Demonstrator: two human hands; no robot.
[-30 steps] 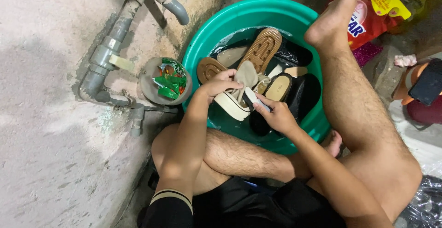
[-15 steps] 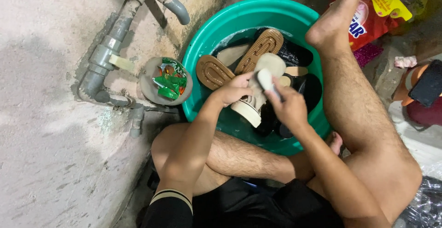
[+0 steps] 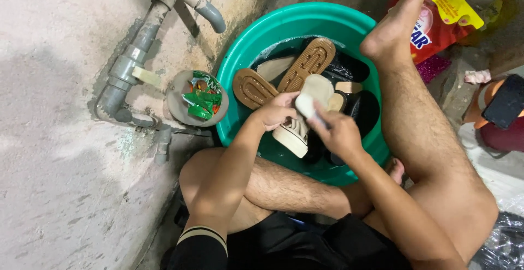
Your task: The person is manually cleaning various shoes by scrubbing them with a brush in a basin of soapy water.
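Since half a second earlier, our right hand (image 3: 339, 132) had lowered its pale bar (image 3: 307, 105) onto the cream shoe (image 3: 295, 133) clasped by our left hand (image 3: 275, 112), over the green basin (image 3: 256, 41) beside concrete wall (image 3: 54, 193).

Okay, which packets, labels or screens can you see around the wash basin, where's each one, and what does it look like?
Red and yellow plastic bag: top right, on the floor behind the raised foot, crumpled, with printed lettering.
Green and orange sachets: in a small grey bowl left of the green basin, by the wall pipes, crumpled.
Dark flat phone-like slab: far right edge, resting on an orange object, face blank; whether it is a screen cannot be told.
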